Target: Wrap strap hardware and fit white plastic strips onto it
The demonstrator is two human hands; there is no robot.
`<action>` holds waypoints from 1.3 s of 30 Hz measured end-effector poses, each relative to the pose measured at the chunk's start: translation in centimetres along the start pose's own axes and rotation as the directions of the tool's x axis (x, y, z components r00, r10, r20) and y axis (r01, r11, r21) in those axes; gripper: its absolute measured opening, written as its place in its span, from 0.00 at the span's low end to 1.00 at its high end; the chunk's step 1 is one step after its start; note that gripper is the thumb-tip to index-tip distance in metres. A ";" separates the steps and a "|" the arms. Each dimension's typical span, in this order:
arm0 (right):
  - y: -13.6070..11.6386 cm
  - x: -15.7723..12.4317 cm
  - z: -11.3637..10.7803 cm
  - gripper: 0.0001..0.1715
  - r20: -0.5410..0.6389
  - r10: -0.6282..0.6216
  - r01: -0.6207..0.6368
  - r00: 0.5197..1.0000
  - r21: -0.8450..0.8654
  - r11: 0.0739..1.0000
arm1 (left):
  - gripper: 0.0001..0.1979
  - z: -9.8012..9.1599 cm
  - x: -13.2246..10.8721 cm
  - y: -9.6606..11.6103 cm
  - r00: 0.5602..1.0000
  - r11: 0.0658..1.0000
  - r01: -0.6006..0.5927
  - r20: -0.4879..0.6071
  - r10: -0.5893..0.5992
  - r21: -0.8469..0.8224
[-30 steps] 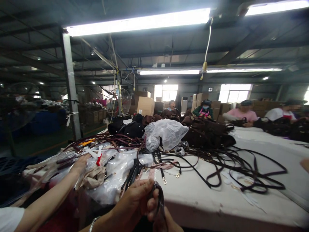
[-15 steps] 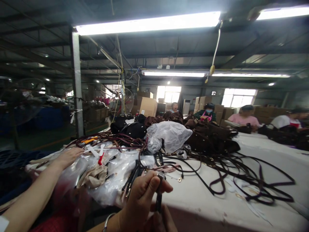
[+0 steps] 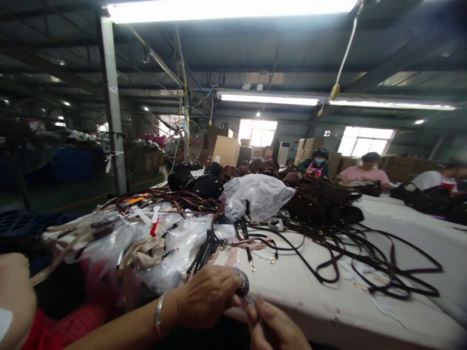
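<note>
At the near table edge, my left hand (image 3: 209, 296), with a silver bangle at the wrist, is closed around a dark strap (image 3: 243, 282). A shiny curled part of that strap sticks out past the fingers; the rest is hidden in the grip. Just below and to the right, my right hand (image 3: 275, 325) pinches the strap's lower part between thumb and fingers. Beyond my left hand lie black straps with metal clips (image 3: 200, 257) and a pink strap (image 3: 229, 255). A short black strap with a gold clasp (image 3: 251, 262) rests on the white table (image 3: 292, 277).
Long dark brown straps (image 3: 328, 262) coil across the right. Clear plastic bags (image 3: 164, 272) and beige cloth (image 3: 144, 250) cover the left. Brown and black bags (image 3: 310, 199) are heaped behind a white plastic bag (image 3: 259, 194). A co-worker's arm (image 3: 16, 291) is at far left; several people sit opposite.
My left hand has turned over, knuckles up, and the strap now curls beside its fingers. My right hand shows more. The co-worker's arm has drawn back from the plastic bags.
</note>
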State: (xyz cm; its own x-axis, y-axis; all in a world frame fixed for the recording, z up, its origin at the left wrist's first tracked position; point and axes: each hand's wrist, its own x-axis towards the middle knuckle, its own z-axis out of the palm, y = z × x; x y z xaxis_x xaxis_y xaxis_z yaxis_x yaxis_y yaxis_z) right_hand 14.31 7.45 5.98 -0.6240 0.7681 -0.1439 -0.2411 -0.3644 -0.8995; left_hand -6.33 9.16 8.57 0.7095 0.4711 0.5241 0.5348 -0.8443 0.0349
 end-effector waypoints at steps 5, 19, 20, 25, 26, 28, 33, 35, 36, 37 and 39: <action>-1.0 0.2 -0.7 0.30 0.136 0.094 -0.088 0.986 -0.054 0.995 | 0.04 -0.4 -1.4 -0.9 0.981 0.987 -0.006 0.192 -0.025 0.158; -2.4 2.5 -2.5 0.13 0.018 -0.267 0.079 0.964 -0.973 0.218 | 0.12 -2.1 -2.5 -0.2 0.849 0.937 0.348 0.433 -0.303 -0.027; -2.3 2.9 -2.8 0.13 0.024 -0.241 0.110 0.970 -0.930 0.351 | 0.14 -2.1 -2.5 -0.2 0.844 0.924 0.377 0.435 -0.314 -0.064; -1.1 3.4 -3.9 0.17 0.138 -0.035 0.095 0.990 -0.451 0.887 | 0.19 -3.2 -1.9 0.6 0.788 0.674 0.592 0.494 -0.368 -0.442; -0.7 3.3 -3.9 0.18 0.152 -0.026 0.079 0.988 -0.354 0.932 | 0.19 -3.4 -1.7 0.8 0.773 0.561 0.628 0.516 -0.369 -0.539; 0.2 3.1 -3.5 0.20 0.130 -0.034 0.059 0.991 -0.191 0.980 | 0.20 -3.8 -1.3 1.2 0.753 0.331 0.656 0.552 -0.360 -0.678; 1.8 2.7 -2.0 0.26 -0.025 -0.095 0.088 0.995 -0.200 0.976 | 0.18 -3.3 -0.9 1.5 0.732 0.170 0.646 0.540 -0.415 -0.744; 2.3 2.2 -1.6 0.28 -0.036 -0.221 0.195 0.975 -0.354 0.915 | 0.17 -2.9 -0.9 1.5 0.734 0.109 0.622 0.528 -0.428 -0.775; 2.5 1.9 -1.4 0.28 -0.010 -0.302 0.266 0.953 -0.447 0.854 | 0.16 -2.7 -0.9 1.6 0.734 0.059 0.601 0.522 -0.433 -0.797; 2.7 1.6 -1.2 0.26 0.031 -0.368 0.325 0.929 -0.543 0.774 | 0.15 -2.5 -0.9 1.8 0.732 0.006 0.577 0.514 -0.447 -0.817; 3.1 1.2 -0.7 0.22 0.090 -0.431 0.364 0.898 -0.703 0.611 | 0.13 -2.2 -0.8 2.1 0.717 -0.090 0.526 0.498 -0.488 -0.846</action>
State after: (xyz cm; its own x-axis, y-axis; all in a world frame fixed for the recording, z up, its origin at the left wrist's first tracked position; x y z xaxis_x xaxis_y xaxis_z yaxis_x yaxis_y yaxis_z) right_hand 13.34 7.64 2.72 -0.5233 0.7993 0.2956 0.1483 0.4270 -0.8920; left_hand -6.78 6.44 10.16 0.4762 0.8770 -0.0647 -0.0632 0.1075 0.9922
